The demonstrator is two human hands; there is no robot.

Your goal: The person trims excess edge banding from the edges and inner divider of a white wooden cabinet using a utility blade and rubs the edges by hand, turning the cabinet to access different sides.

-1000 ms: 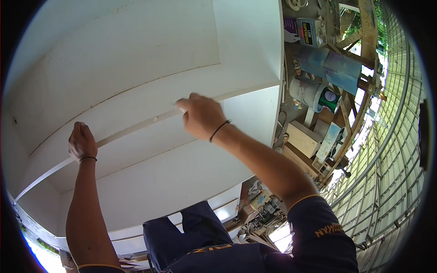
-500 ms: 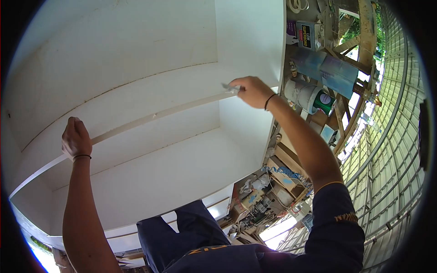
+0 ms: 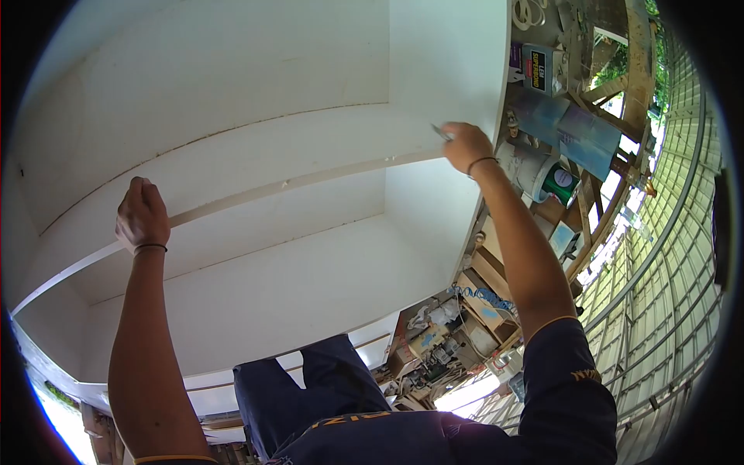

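My right hand point(image 3: 468, 147) is closed around a small metal blade point(image 3: 442, 132), its tip pointing up and left. It is at the right end of a shelf's front edge point(image 3: 333, 174) in a white cabinet point(image 3: 279, 287). Small white dabs point(image 3: 284, 184) show on that edge, one near its middle and another further right. My left hand point(image 3: 143, 215) is closed in a fist over the same edge, further left. What it holds, if anything, is hidden by the fingers.
At the right stand a box labelled Superbond point(image 3: 538, 70), a green can point(image 3: 559, 183) beside a white bucket point(image 3: 535, 172), and blue-painted panels point(image 3: 570, 128). Lower right are a coiled blue hose point(image 3: 484, 294) and cluttered tools. Metal sheeting point(image 3: 659, 256) walls the far right.
My right hand with the blade has moved right along the shelf edge, leaving a white dab uncovered. The view has shifted slightly; my left hand stays closed at the edge.
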